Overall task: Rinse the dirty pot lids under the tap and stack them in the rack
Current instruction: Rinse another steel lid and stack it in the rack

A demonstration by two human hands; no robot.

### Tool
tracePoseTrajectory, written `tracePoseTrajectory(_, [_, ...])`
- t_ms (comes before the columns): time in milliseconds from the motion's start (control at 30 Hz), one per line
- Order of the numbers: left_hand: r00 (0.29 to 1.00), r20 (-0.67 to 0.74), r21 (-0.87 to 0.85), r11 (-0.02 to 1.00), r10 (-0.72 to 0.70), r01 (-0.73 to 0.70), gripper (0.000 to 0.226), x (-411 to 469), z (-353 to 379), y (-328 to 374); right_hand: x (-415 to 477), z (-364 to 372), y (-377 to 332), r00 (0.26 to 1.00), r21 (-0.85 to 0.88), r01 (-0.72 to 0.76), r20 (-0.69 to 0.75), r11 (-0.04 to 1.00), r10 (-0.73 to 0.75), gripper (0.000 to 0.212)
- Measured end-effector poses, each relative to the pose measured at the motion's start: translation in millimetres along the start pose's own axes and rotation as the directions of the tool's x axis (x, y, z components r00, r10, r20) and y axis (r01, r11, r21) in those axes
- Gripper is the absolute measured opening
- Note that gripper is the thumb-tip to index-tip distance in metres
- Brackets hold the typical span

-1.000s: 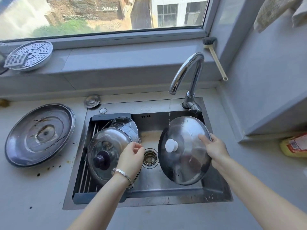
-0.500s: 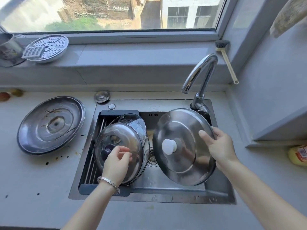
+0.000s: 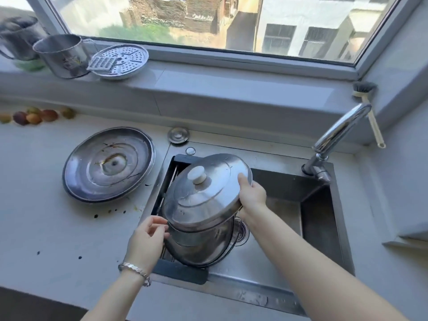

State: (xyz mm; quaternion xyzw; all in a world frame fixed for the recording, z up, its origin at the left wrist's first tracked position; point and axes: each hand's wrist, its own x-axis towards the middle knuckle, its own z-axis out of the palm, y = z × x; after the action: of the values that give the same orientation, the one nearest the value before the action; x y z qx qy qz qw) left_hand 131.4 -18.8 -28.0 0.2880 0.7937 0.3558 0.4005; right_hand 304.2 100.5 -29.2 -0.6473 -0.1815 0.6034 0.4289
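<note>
A steel lid with a white knob (image 3: pixel 208 193) is tilted over the left side of the sink. My right hand (image 3: pixel 252 198) grips its right rim. The lid lies on top of the other lids (image 3: pixel 201 249) that lean in the black-framed rack (image 3: pixel 180 272), and it hides most of them. My left hand (image 3: pixel 146 242) is at the left edge of that stack, fingers loosely curled, fingertips at the rim and holding nothing. A large dirty steel lid (image 3: pixel 108 164) lies flat on the counter to the left. The tap (image 3: pixel 340 133) stands at the back right; I see no water running.
The sink basin (image 3: pixel 289 214) lies right of the rack. A small drain plug (image 3: pixel 178 135) lies behind the sink. On the sill are two metal pots (image 3: pixel 62 54), a perforated steamer plate (image 3: pixel 120 61) and a brush (image 3: pixel 370 112). Several fruits (image 3: pixel 34 115) line the far left wall.
My right hand carried the white-knob lid left from under the tap onto the lids in the rack. My left hand let go of the glass lid and drew back to the stack's left edge.
</note>
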Motion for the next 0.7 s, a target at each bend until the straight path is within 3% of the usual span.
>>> tracePoseTrajectory(100, [1.000, -0.012, 0.003, 1.000, -0.024, 0.024, 0.024, 9.3, -13.5, -7.7, 7.5, 28.5, 11.6, 1.000, -0.102, 0.020, -0.016, 0.995, -0.022, 0.029])
tracePoseTrajectory(233, [1.000, -0.007, -0.004, 1.000, -0.026, 0.026, 0.025, 25.5, -33.8, -12.5, 16.9, 56.6, 19.0, 0.999, -0.289, 0.017, -0.030, 0.957, -0.027, 0.020])
tracePoseTrajectory(433, [1.000, 0.013, 0.011, 1.000, -0.015, 0.015, 0.023, 42.0, -54.3, -19.9, 33.6, 56.8, 19.0, 0.987, -0.484, 0.010, -0.133, 0.875, -0.085, 0.030])
tracePoseTrajectory(500, [0.999, 0.031, 0.007, 1.000, -0.020, 0.020, 0.023, 46.1, -57.5, -22.0, 33.9, 55.7, 20.9, 0.985, -0.613, 0.012, -0.127, 0.790, -0.113, 0.042])
tracePoseTrajectory(600, [0.998, 0.033, -0.020, 0.999, -0.044, 0.045, 0.022, 54.4, -61.2, -24.3, 25.1, 58.8, 21.7, 0.980, -0.847, 0.043, -0.066, 0.529, -0.186, 0.048])
tracePoseTrajectory(700, [0.989, 0.036, -0.115, 0.983, -0.140, 0.144, 0.014, 68.4, -61.6, -23.1, 15.3, 65.3, 18.6, 0.975, -0.891, 0.117, 0.019, 0.439, -0.222, 0.044])
